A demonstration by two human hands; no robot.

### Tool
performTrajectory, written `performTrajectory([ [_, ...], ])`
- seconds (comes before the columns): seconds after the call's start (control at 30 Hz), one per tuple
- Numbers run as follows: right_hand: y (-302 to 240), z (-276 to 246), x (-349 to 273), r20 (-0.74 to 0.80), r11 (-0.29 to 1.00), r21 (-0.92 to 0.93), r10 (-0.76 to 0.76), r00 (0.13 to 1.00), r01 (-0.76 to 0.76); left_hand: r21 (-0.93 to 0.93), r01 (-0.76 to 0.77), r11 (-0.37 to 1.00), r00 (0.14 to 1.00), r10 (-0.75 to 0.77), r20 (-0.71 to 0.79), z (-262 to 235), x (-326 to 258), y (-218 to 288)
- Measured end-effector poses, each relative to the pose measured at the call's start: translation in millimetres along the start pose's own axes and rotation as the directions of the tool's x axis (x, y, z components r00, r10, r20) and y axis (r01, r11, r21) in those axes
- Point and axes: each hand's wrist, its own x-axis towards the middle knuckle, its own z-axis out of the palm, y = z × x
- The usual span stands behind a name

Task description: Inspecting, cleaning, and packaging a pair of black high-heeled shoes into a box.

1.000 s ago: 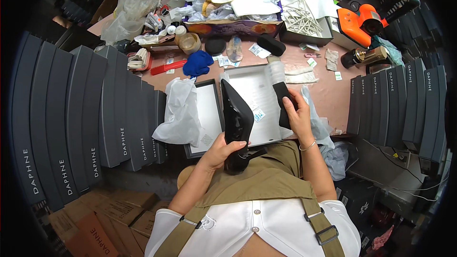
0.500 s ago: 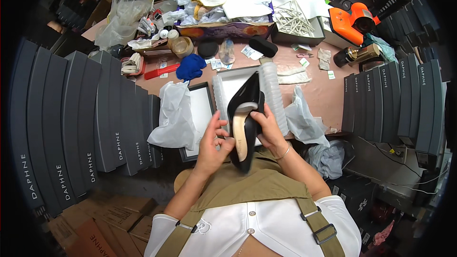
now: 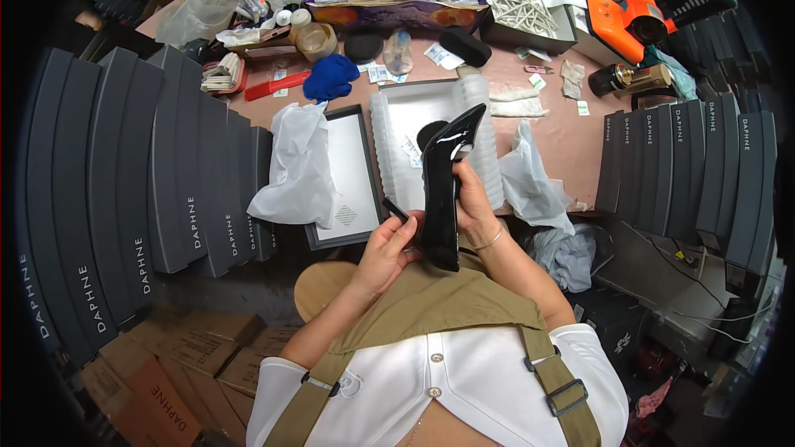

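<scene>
A black patent high-heeled shoe (image 3: 441, 207) is held upright in front of my apron, its pointed toe up and its glossy side facing me. My right hand (image 3: 474, 203) wraps round its right side at the opening. Low on the other side, my left hand (image 3: 395, 244) pinches the slim heel (image 3: 396, 210) between thumb and fingers. A round black piece (image 3: 431, 136) shows beside the toe; whether it is attached cannot be made out. Behind the shoe lies an open box (image 3: 422, 93) with ridged translucent wrap (image 3: 479, 128) along its sides.
A grey box lid (image 3: 352, 174) and white tissue (image 3: 294, 161) lie left, with more tissue (image 3: 530, 178) right. Stacked dark shoeboxes (image 3: 178, 165) wall the left; others (image 3: 654, 157) stand right. A blue cloth (image 3: 331, 77), white sticks (image 3: 523, 4) and an orange tool (image 3: 625, 21) sit farther back.
The shoe has turned from showing its pale insole to showing its glossy outer side, toe tilting right. My left hand has gone from spread fingers beside it to pinching the heel.
</scene>
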Motion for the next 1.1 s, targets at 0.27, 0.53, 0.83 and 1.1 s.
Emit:
performTrajectory([
  [0.27,-58,3,16,-0.026,0.850,-0.494,-0.228,0.973,0.186,-0.334,-0.202,0.921,0.940,0.086,-0.330,-29,19,8],
  [0.53,-175,-54,89,0.101,0.126,-0.969,-0.579,0.809,0.211,-0.735,-0.432,0.523,0.881,0.069,-0.468,-183,88,6],
  [0.83,-114,-217,-36,0.059,-0.403,-0.900,-0.489,0.870,-0.166,-0.178,0.074,0.981,0.979,-0.106,-0.176,-71,23,-40],
  [1.1,-135,-1,-93,0.547,-0.685,-0.641,-0.091,0.832,0.346,0.299,-0.412,0.861,0.910,0.407,0.084,39,68,-7],
])
